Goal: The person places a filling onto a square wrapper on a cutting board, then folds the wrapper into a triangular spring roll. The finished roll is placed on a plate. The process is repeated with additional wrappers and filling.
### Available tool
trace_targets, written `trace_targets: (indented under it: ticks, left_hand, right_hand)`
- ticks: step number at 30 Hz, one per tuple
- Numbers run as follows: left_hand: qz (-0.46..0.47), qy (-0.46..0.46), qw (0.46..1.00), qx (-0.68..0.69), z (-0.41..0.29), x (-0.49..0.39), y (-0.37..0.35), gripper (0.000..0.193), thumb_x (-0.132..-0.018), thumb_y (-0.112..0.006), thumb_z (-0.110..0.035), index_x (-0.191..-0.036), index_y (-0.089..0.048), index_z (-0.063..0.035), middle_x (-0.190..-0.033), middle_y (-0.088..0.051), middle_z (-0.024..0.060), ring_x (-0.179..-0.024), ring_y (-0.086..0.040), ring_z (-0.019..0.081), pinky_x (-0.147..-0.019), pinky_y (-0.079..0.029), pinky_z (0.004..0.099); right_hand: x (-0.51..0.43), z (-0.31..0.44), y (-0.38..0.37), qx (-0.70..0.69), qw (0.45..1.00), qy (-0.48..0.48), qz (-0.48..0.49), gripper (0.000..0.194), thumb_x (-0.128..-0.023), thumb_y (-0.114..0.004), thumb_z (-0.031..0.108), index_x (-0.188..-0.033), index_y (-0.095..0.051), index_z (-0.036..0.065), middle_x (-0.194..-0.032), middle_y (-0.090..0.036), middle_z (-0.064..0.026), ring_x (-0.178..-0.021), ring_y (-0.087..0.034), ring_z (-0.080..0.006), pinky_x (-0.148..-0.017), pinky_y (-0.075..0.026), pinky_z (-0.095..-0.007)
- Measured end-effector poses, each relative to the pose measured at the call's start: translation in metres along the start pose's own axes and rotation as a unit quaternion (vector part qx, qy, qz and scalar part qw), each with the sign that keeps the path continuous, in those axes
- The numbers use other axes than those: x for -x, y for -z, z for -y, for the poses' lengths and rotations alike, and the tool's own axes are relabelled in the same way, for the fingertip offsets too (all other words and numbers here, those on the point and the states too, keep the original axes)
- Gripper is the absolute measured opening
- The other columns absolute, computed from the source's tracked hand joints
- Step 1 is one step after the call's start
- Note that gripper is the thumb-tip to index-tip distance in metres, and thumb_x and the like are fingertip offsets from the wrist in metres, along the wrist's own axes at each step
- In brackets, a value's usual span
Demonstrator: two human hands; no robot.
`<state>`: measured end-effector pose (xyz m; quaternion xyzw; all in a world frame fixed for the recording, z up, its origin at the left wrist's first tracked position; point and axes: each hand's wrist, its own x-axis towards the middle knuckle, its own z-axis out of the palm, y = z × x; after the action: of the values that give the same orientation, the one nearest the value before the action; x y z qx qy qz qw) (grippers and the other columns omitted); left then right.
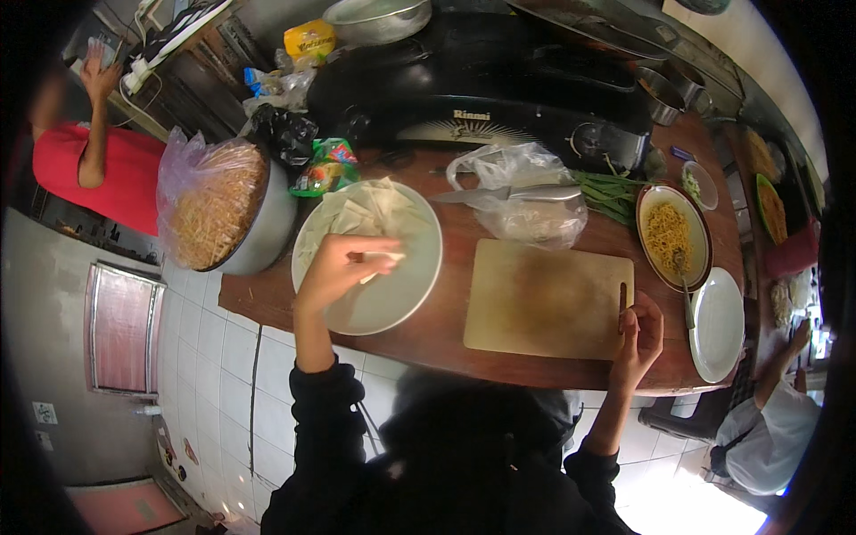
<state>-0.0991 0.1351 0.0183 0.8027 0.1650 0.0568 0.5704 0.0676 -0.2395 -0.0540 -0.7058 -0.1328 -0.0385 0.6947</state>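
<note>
Over a round white plate (384, 311), my left hand (341, 267) pinches a small pale piece of dough wrapper (382, 257) between thumb and fingers. Several thin, pale wrapper sheets (368, 208) lie overlapped on the plate's far side. My right hand (642, 338) is half curled at the right edge of a stained cutting board (548, 301), beside its handle slot. I see nothing held in it; whether it touches the board I cannot tell. To the right, a brown-rimmed bowl (707, 251) holds yellow noodles (669, 231) and a metal spoon (687, 304).
A knife (508, 194) lies on a clear plastic bag (535, 224) beside green leaves (605, 194). An empty oval plate (719, 328) sits at right. A large pot (267, 231) with bagged food stands left, a black Rinnai stove (468, 87) behind. Two other people are nearby.
</note>
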Motion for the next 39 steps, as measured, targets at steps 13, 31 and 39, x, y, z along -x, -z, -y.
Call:
trace_targets:
  ticks: [13, 31, 39]
  left_hand:
    - [-0.033, -0.048, 0.994, -0.087, 0.001, -0.032, -0.016, 0.026, -0.083, -0.064, -0.011, -0.107, -0.064, 0.0009, -0.097, -0.068, 0.0098, -0.085, -0.062, 0.0105, -0.076, -0.049, 0.0252]
    - [-0.033, -0.210, 0.860, -0.464, -0.003, -0.002, 0.000, 0.029, -0.063, -0.067, -0.008, -0.092, -0.067, -0.0076, -0.098, -0.058, 0.0052, -0.090, -0.056, 0.0243, -0.082, -0.044, 0.0367]
    - [-0.043, -0.253, 0.853, -0.454, -0.031, -0.027, -0.015, 0.022, -0.071, -0.069, -0.014, -0.092, -0.068, -0.0084, -0.096, -0.062, 0.0057, -0.094, -0.057, 0.0243, -0.083, -0.045, 0.0352]
  right_hand:
    - [-0.002, -0.002, -0.002, 0.022, 0.999, 0.024, -0.012, 0.027, -0.086, -0.060, 0.010, -0.111, -0.056, 0.000, -0.078, -0.056, 0.0009, -0.069, -0.048, -0.0048, -0.062, -0.037, -0.0177]
    - [-0.001, 0.005, -0.004, 0.044, 0.999, -0.006, 0.009, 0.020, -0.085, -0.059, 0.009, -0.104, -0.061, 0.000, -0.078, -0.056, 0.0003, -0.072, -0.050, -0.0068, -0.066, -0.040, -0.0198]
    - [-0.045, 0.039, -0.027, 0.255, 0.936, 0.132, 0.206, 0.021, -0.077, -0.062, 0.003, -0.098, -0.062, 0.001, -0.089, -0.061, -0.0101, -0.082, -0.058, -0.0241, -0.075, -0.046, -0.0310]
